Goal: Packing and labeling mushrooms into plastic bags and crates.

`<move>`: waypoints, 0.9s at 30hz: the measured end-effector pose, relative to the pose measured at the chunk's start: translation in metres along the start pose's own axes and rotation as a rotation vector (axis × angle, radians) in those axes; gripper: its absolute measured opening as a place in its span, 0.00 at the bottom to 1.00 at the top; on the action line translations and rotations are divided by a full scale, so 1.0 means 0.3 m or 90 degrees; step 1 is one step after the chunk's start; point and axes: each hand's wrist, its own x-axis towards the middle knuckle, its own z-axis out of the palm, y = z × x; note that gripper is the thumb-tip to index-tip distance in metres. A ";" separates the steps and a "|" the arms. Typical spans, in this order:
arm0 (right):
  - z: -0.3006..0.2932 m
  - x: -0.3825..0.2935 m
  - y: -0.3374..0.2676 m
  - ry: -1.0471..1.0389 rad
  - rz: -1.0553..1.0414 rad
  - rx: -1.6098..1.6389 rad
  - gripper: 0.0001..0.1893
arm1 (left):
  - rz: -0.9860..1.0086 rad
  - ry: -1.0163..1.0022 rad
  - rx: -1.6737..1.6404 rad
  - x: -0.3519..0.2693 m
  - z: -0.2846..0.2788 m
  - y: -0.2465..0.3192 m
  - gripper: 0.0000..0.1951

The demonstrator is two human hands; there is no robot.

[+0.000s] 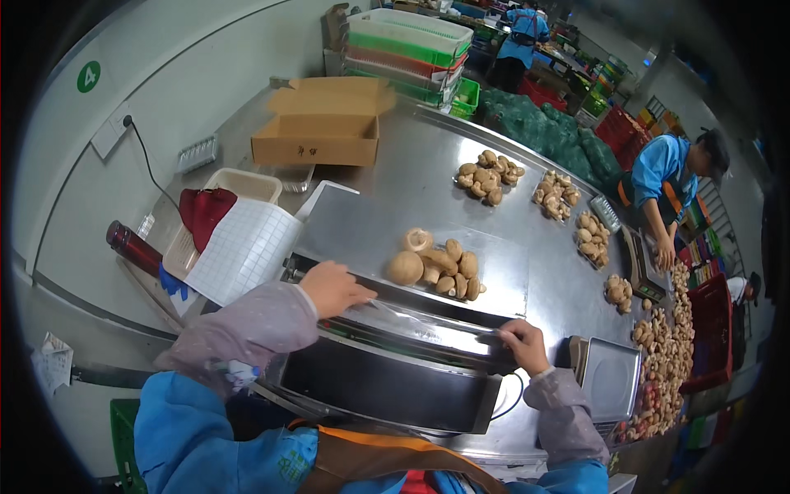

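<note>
Clear plastic film (401, 313) stretches over the front of a cling-film wrapping machine (395, 383) on the steel table. My left hand (336, 290) pinches the film near the machine's left end. At the right end, my right hand (524, 346) has thumb and fingers closed on the film's edge. Just beyond the film, brown mushrooms (457, 265) lie heaped, apparently in a clear tray; a large round one (405, 268) is at the left of the heap.
An open cardboard box (315, 148), a beige basket (244, 182) and a dark red flask (133, 247) are left. Several mushroom portions (487, 176) stand farther back. At right are a weighing scale (608, 376), loose mushrooms (663, 364) and a co-worker (663, 173) at another scale.
</note>
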 end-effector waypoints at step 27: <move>-0.033 0.530 -0.085 -0.351 0.425 0.203 0.33 | -0.498 -0.254 -0.681 0.428 -0.023 -0.105 0.33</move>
